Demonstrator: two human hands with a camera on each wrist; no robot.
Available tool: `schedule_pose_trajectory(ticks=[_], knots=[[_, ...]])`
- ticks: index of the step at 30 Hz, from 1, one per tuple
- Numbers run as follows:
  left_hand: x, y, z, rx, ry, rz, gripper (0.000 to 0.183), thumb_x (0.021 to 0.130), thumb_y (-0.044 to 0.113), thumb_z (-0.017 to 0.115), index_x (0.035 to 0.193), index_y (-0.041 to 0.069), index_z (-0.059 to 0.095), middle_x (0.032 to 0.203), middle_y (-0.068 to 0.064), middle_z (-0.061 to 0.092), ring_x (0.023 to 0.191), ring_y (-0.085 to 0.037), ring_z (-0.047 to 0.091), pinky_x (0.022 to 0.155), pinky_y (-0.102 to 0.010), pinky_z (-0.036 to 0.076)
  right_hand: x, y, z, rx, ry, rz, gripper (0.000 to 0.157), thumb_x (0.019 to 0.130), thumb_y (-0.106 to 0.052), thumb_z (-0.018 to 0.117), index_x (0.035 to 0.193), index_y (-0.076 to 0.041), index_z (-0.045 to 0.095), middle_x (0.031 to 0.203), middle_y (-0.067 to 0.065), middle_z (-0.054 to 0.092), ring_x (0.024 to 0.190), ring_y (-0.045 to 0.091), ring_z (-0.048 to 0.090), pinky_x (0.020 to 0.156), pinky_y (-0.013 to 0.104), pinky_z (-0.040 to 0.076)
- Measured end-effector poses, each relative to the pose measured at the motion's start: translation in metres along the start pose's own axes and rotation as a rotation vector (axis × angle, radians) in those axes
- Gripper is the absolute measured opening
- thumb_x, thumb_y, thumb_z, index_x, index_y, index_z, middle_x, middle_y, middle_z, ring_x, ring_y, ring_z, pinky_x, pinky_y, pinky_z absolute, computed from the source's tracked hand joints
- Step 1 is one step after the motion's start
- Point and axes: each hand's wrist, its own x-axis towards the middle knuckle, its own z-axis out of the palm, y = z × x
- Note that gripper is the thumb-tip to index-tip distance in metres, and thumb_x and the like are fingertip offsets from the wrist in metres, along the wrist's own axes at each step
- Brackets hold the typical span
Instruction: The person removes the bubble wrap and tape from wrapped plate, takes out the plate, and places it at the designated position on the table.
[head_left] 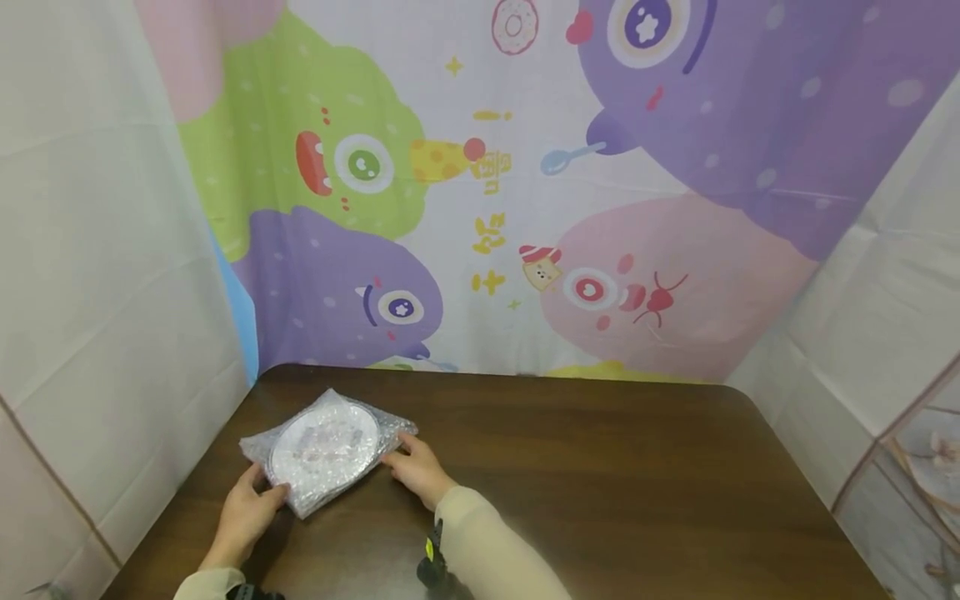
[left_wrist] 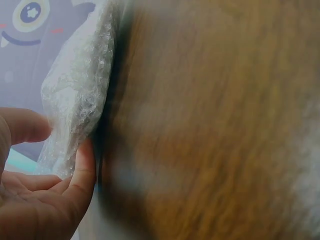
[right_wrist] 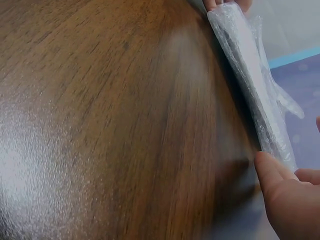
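A round white plate with a faint printed pattern, wrapped in clear bubble wrap (head_left: 326, 446), is at the left of the table in the head view. My left hand (head_left: 246, 512) grips its near-left edge, thumb on one face and fingers round the other. At the right edge my right hand (head_left: 422, 468) pinches the wrapping between thumb and fingers. The left wrist view has the bubble-wrapped plate (left_wrist: 82, 80) edge-on between the left hand's (left_wrist: 47, 195) thumb and fingers. From the right wrist, the package (right_wrist: 250, 75) appears close to the tabletop, with the right hand (right_wrist: 290, 195) at its near end.
The dark brown wooden table (head_left: 600, 483) stretches off to the right of the package. A cartoon-printed cloth (head_left: 480, 333) hangs behind its far edge. Pale cloth walls stand at the left (head_left: 90, 275) and right (head_left: 832, 383).
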Motion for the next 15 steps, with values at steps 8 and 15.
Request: schedule_pose_trajectory(ticks=[8, 15], knots=[[-0.005, 0.001, 0.005, 0.000, -0.011, 0.006, 0.075, 0.092, 0.008, 0.053, 0.147, -0.020, 0.009, 0.150, -0.043, 0.020, 0.143, -0.050, 0.019, 0.118, -0.058, 0.019, 0.000, 0.004, -0.004, 0.090, 0.104, -0.029, 0.060, 0.082, 0.000, 0.059, 0.139, 0.010, 0.042, 0.110, 0.021, 0.059, 0.089, 0.022, 0.067, 0.080, 0.035, 0.059], [-0.009, 0.003, 0.011, 0.024, -0.017, 0.026, 0.072, 0.095, 0.008, 0.051, 0.147, -0.020, 0.010, 0.150, -0.042, 0.021, 0.135, -0.050, 0.036, 0.113, -0.055, 0.031, -0.002, 0.004, -0.013, 0.105, 0.151, -0.016, 0.059, 0.084, 0.004, 0.055, 0.141, 0.007, 0.039, 0.093, 0.013, 0.063, 0.072, 0.008, 0.059, 0.070, 0.027, 0.057]])
